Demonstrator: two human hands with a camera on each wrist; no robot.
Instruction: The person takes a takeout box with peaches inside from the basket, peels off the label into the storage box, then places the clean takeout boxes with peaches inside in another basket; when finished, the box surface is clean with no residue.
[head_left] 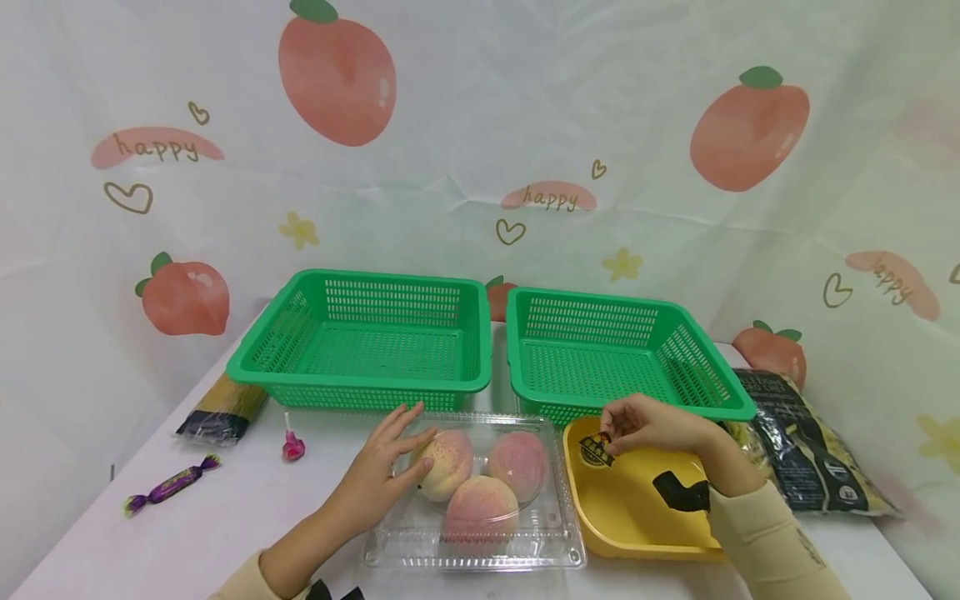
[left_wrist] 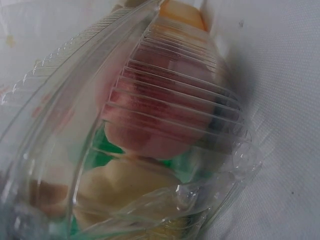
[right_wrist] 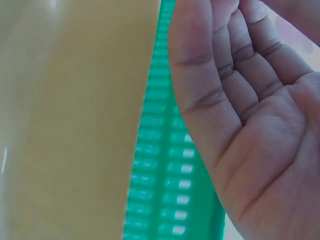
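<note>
A hinged clear plastic clamshell box [head_left: 472, 558] lies on the table, three peaches [head_left: 482, 507] inside it. My left hand [head_left: 371, 479] rests on its left side near the top, fingers spread and nearly straight. In the left wrist view the ribbed plastic wall covers the peaches [left_wrist: 155, 110], and part of the hand is seen through it. Above a yellow tray [head_left: 645, 546], my right hand [head_left: 656, 427] pinches a small black-and-gold sticker [head_left: 596, 450] between thumb and fingertips. The right wrist view shows the palm, while the sticker is hidden there.
Two green baskets [head_left: 360, 387] stand behind the box and tray. A lollipop [head_left: 293, 446], a purple wrapped candy [head_left: 172, 485] and a clear packet [head_left: 223, 410] lie at left. A black printed bag [head_left: 806, 450] lies right of the tray. A printed cloth hangs behind.
</note>
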